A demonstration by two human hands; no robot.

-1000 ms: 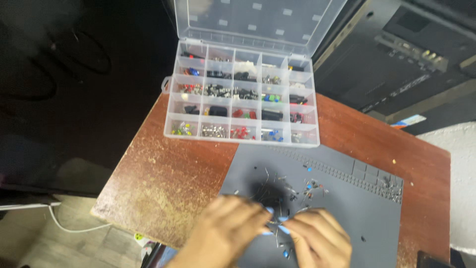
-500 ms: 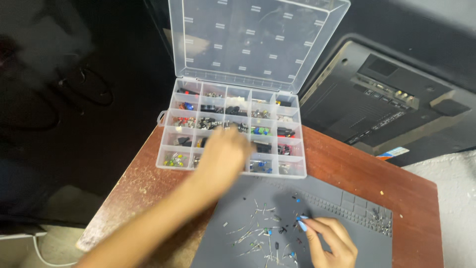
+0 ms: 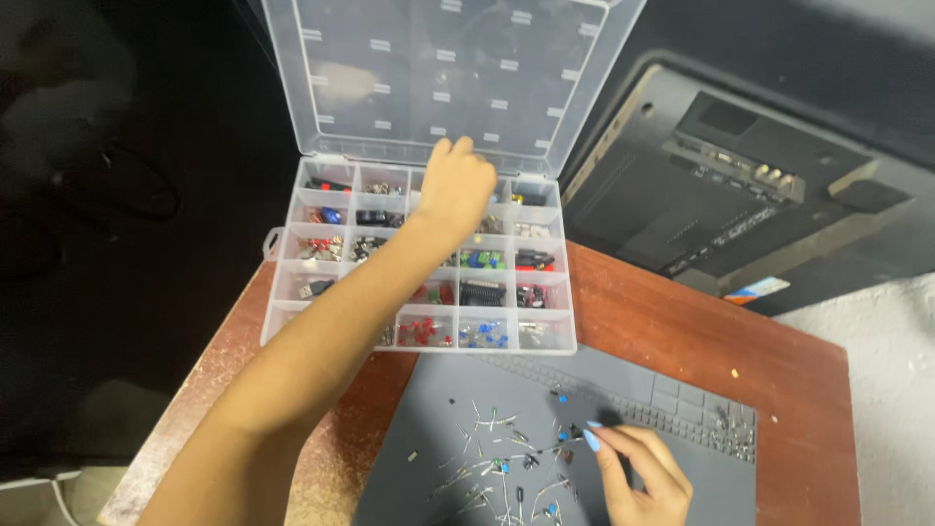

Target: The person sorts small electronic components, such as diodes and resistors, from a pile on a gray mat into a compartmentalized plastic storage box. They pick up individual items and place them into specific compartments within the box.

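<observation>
While a dark flat device [image 3: 740,185] leans beside it at the right, the wooden table [image 3: 682,341] carries everything else, its reddish top worn pale along the left edge. On its near half lies a grey work mat [image 3: 438,438] with a row of small moulded pockets along its far right side. At the far end of the table sits a clear plastic organiser box [image 3: 292,282], its lid [image 3: 390,78] standing upright and open. The box is split into many small compartments holding tiny parts in red, blue, green, black and silver.

Reaching across the box from the lower left, the left hand [image 3: 456,190] hovers over the back rows, near the middle of the far edge, fingers curled downward into a loose clench; whether anything is pinched inside cannot be told from this angle.

On the mat, the right hand [image 3: 638,477] rests flat and relaxed, grasping nothing, its painted fingertips [image 3: 591,440] touching the edge of a scatter of loose small parts [image 3: 497,458], thin wire-legged pieces with a few blue and green bits among them, spread across the middle of the mat.
</observation>
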